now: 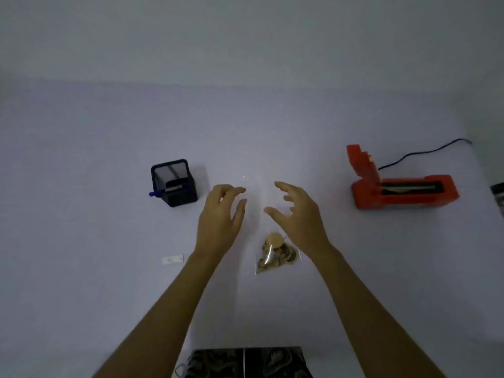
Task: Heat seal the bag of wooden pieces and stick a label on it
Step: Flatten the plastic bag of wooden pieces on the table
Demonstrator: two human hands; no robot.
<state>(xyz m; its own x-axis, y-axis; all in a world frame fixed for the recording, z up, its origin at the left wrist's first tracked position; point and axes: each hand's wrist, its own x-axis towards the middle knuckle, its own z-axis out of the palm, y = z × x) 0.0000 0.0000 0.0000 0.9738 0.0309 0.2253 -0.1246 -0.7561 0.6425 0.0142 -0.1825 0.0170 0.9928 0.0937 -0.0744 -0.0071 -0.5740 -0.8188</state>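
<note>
A clear plastic bag (256, 197) lies flat on the white table, its wooden pieces (275, 253) heaped at the near end. My left hand (222, 216) and my right hand (296, 214) hover on either side of the bag's far, empty part, fingers spread and loosely bent, holding nothing. An orange heat sealer (403, 190) sits at the right with its lid raised and a black cable behind it. A small white label (172, 259) lies on the table to the left of my left forearm.
A black mesh pen holder (174, 184) with a blue pen stands at the left. A dark object (497, 195) shows at the right edge. Dark patterned cloth (245, 362) is at the bottom by the table's near edge (109, 350).
</note>
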